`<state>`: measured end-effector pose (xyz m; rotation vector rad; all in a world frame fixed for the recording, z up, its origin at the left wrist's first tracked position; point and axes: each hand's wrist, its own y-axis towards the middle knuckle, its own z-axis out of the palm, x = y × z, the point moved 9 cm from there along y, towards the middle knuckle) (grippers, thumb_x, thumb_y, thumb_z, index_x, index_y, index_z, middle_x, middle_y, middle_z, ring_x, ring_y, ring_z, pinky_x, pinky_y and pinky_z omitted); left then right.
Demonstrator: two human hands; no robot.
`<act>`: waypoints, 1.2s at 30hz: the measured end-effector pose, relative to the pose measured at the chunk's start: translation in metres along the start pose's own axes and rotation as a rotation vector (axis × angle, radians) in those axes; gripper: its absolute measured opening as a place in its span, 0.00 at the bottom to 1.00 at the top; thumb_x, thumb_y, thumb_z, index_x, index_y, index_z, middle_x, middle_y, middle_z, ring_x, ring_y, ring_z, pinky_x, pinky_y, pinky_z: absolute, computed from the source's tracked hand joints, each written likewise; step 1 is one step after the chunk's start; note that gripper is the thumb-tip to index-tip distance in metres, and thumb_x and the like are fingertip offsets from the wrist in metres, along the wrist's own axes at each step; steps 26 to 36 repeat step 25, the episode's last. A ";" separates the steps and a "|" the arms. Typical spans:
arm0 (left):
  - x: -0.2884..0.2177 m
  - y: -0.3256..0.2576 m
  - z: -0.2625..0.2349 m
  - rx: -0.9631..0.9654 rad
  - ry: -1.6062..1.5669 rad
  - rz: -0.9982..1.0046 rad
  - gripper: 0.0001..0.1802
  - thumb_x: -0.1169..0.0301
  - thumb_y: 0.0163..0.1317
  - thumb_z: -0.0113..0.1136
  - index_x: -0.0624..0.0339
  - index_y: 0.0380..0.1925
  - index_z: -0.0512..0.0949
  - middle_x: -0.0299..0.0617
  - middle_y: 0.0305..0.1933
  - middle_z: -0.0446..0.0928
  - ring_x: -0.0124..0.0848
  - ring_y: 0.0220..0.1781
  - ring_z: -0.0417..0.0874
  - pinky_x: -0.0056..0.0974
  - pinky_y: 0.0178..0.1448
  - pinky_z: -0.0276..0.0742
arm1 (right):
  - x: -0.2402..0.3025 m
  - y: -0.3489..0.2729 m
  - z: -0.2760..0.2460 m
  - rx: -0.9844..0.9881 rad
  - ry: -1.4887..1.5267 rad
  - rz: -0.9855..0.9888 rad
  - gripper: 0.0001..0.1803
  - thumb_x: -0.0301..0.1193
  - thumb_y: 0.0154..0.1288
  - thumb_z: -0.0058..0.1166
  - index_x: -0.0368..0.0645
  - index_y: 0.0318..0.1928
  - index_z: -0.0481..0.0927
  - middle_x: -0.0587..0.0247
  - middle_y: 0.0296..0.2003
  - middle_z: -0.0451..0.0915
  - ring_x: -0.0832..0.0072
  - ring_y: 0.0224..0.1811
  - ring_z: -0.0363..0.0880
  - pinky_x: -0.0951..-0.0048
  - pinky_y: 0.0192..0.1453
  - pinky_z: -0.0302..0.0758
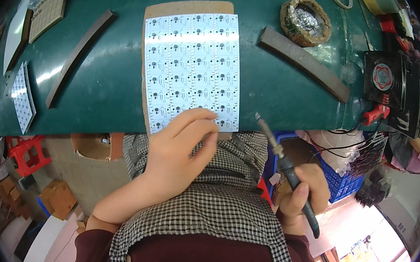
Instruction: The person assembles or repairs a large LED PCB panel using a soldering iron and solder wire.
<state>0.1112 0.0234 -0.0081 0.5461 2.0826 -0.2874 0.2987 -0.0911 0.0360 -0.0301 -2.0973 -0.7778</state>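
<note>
**Hand on the panel, iron held off the bench**

At the far left of the green bench (pixel 104 70) we saw a small white panel (pixel 23 95) of dotted squares lying at the edge, and beyond it a tan grid board (pixel 50 8). A long dark strip (pixel 78 57) lay slanted to their right.

In the middle, a large white circuit panel (pixel 191 68) rested on a brown backing board (pixel 191 7), reaching the near edge of the bench. Our left hand (pixel 177 153) lay across its near edge, the fingers stretched loosely and pressing flat on the panel's lowest rows; it gripped nothing.

To the right, our right hand (pixel 303 190) was closed firmly round the dark handle of a soldering iron (pixel 287 169), its metal tip pointing up and left, just short of the bench's near edge and apart from the panel.

Farther off, a round brown holder (pixel 305 20) held a wad of shiny metal wool. A second dark strip (pixel 305 62) lay below it. At the far right stood a small black fan (pixel 384 79), and beneath the bench a blue crate (pixel 341 181) held a white bag.
</note>
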 end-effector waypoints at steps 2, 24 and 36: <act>-0.003 -0.002 -0.022 -0.130 0.024 0.057 0.08 0.82 0.47 0.63 0.67 0.30 0.78 0.45 0.36 0.79 0.35 0.30 0.80 0.34 0.33 0.76 | -0.005 0.009 -0.005 -0.021 -0.068 0.005 0.12 0.29 0.55 0.52 0.31 0.33 0.78 0.56 0.18 0.76 0.67 0.17 0.74 0.70 0.23 0.72; 0.041 0.111 -0.055 -0.231 0.043 -0.053 0.05 0.81 0.51 0.59 0.62 0.28 0.74 0.37 0.37 0.79 0.21 0.19 0.60 0.28 0.23 0.58 | -0.021 0.099 0.091 0.139 0.006 0.014 0.11 0.21 0.50 0.54 0.31 0.36 0.80 0.51 0.26 0.80 0.62 0.26 0.79 0.69 0.31 0.76; 0.045 0.111 -0.052 -0.218 0.086 -0.044 0.05 0.80 0.52 0.59 0.63 0.29 0.74 0.38 0.38 0.79 0.21 0.20 0.62 0.29 0.22 0.58 | -0.023 0.102 0.096 0.173 0.011 0.023 0.11 0.22 0.50 0.54 0.31 0.36 0.80 0.50 0.28 0.80 0.62 0.27 0.79 0.68 0.31 0.77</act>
